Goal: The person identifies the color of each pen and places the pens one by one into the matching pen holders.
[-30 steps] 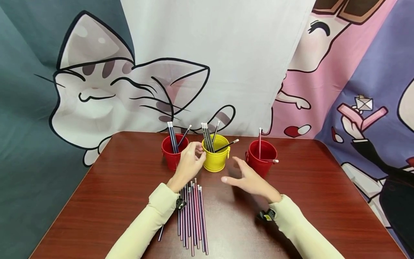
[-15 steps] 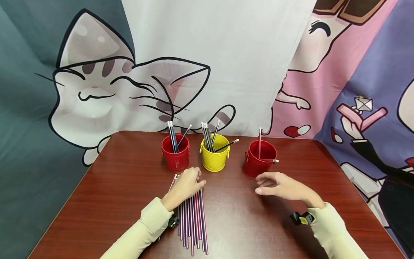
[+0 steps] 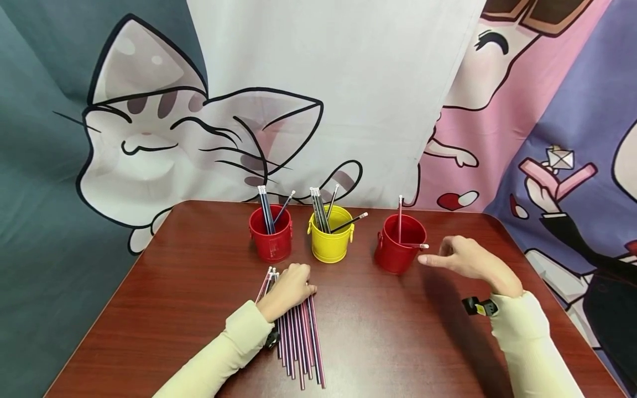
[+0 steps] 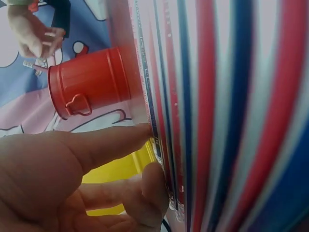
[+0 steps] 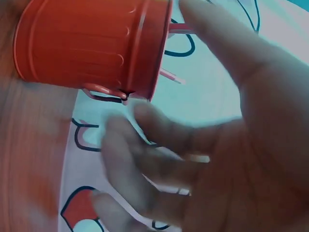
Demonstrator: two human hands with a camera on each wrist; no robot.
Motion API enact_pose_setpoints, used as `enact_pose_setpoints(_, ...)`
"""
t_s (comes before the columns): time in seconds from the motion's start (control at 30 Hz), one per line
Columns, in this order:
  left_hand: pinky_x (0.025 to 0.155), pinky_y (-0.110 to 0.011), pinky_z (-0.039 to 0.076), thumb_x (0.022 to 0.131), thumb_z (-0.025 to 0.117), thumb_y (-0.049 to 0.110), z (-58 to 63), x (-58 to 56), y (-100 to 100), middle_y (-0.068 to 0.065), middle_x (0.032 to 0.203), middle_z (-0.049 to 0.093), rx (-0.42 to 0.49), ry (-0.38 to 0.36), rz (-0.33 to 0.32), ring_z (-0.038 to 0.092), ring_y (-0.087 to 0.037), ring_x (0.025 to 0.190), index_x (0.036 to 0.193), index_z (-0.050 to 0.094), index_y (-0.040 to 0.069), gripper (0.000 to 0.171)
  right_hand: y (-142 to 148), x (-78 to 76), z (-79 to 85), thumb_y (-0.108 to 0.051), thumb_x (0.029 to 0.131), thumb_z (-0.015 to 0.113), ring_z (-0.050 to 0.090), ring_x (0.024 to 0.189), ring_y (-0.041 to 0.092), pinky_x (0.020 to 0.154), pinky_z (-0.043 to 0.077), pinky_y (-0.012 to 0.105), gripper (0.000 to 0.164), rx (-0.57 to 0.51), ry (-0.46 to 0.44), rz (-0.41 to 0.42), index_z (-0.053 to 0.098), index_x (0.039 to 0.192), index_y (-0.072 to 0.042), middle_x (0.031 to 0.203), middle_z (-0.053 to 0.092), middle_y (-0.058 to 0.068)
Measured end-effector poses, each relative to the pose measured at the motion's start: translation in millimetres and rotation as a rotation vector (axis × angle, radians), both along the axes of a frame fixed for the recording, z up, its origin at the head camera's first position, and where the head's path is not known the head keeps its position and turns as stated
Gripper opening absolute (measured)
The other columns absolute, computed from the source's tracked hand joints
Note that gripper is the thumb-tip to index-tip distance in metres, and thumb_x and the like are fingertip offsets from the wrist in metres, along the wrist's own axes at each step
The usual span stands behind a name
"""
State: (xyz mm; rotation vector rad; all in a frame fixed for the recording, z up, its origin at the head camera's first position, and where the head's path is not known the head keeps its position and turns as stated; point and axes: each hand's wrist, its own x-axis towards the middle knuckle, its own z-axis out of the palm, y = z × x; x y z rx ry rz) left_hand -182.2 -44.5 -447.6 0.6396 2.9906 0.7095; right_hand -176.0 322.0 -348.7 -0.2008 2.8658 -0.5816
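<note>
My left hand (image 3: 291,290) reaches over a row of striped pencils (image 3: 303,354) lying on the table. In the left wrist view the thumb and bent fingers (image 4: 155,186) touch the pencils (image 4: 205,96) near their eraser ends, with a small gap between thumb and index fingertip. I cannot tell whether they pinch one. My right hand (image 3: 465,257) hovers just right of the right red bucket (image 3: 395,260), holding nothing. Its fingers hang loosely bent, thumb towards the bucket, as the right wrist view shows beside the bucket (image 5: 91,43). Two reddish pencils (image 3: 400,218) stand in that bucket, one leaning on the rim.
A yellow bucket (image 3: 329,250) holds several dark pencils (image 3: 318,210). Left of it, another red bucket (image 3: 270,246) carries several dark blue pencils (image 3: 266,210). All stand near the back of the brown table (image 3: 189,265), before a printed cloth backdrop (image 3: 378,99).
My left hand has come back from near the yellow bucket down onto the pencils, and their ends have shifted slightly right. My right hand has moved right, away from the middle, past the right red bucket.
</note>
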Motion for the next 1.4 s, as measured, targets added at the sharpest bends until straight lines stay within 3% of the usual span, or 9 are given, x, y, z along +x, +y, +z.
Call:
enact_pose_setpoints(0.17,0.045,-0.03,0.035,0.069,0.068,0.007,0.7,-0.9,4.3,0.001,0.05,0.041,-0.013,-0.024,-0.012,0.036,-0.014,0.048,0.055,0.047,0.011,0.025,-4.0,-7.6,-2.0,-0.065,0.07,0.064,0.053,0.09,0.033,0.069,0.049,0.042,0.084,-0.01,0.125,-0.1,0.045,0.113,0.005,0.101,0.054,0.02)
enact_pose_setpoints(0.27,0.046,-0.031,0.037,0.071,0.067,0.005,1.1,-0.9,7.0,-0.001,0.052,0.045,-0.017,-0.039,0.002,0.036,-0.014,0.048,0.058,0.05,0.008,0.021,-5.2,-15.1,-8.3,-0.065,0.068,0.066,0.042,0.11,0.041,0.084,0.043,0.056,0.099,-0.047,0.164,-0.073,0.034,0.128,0.007,0.121,0.042,0.027)
enact_pose_setpoints(0.37,0.047,-0.03,0.037,0.073,0.066,0.005,1.1,-0.8,9.0,-0.002,0.052,0.046,-0.03,-0.058,0.014,0.036,-0.014,0.049,0.059,0.052,0.007,0.02,-5.3,-23.5,-18.0,-0.062,0.067,0.069,0.033,0.119,0.041,0.091,0.036,0.061,0.106,-0.094,0.184,-0.032,0.026,0.137,0.005,0.132,0.033,0.027)
enact_pose_setpoints(0.57,0.044,-0.031,0.037,0.073,0.061,0.003,1.8,0.4,9.5,-0.004,0.054,0.047,-0.056,-0.066,0.012,0.039,-0.016,0.048,0.058,0.049,0.009,0.02,-5.9,-36.8,-38.5,-0.055,0.072,0.069,0.041,0.116,0.036,0.091,0.039,0.056,0.094,-0.231,0.201,-0.022,0.028,0.137,-0.001,0.131,0.039,0.02)
enact_pose_setpoints(0.77,0.044,-0.033,0.038,0.073,0.058,0.005,3.0,1.7,10.0,-0.006,0.058,0.049,-0.089,-0.087,0.046,0.045,-0.019,0.05,0.058,0.048,0.01,0.019,-8.7,-40.7,-47.9,-0.051,0.077,0.066,0.042,0.116,0.034,0.089,0.042,0.054,0.08,-0.323,0.194,-0.032,0.033,0.135,-0.007,0.131,0.043,0.015)
enact_pose_setpoints(1.1,0.047,-0.034,0.039,0.069,0.07,0.01,8.5,9.9,12.2,-0.005,0.057,0.049,-0.05,-0.142,0.022,0.044,-0.02,0.05,0.062,0.05,0.008,0.021,-14.1,-42.9,-50.4,-0.048,0.083,0.061,0.044,0.111,0.035,0.089,0.042,0.053,0.073,-0.357,0.233,-0.034,0.034,0.134,-0.002,0.13,0.042,0.018)
enact_pose_setpoints(1.4,0.049,-0.031,0.04,0.07,0.063,0.002,10.0,15.7,19.3,-0.002,0.054,0.043,-0.115,-0.194,-0.025,0.04,-0.017,0.051,0.059,0.049,0.009,0.019,-16.7,-44.3,-50.1,-0.047,0.086,0.058,0.045,0.108,0.034,0.088,0.042,0.049,0.074,-0.369,0.234,-0.027,0.032,0.135,0.002,0.127,0.041,0.02)
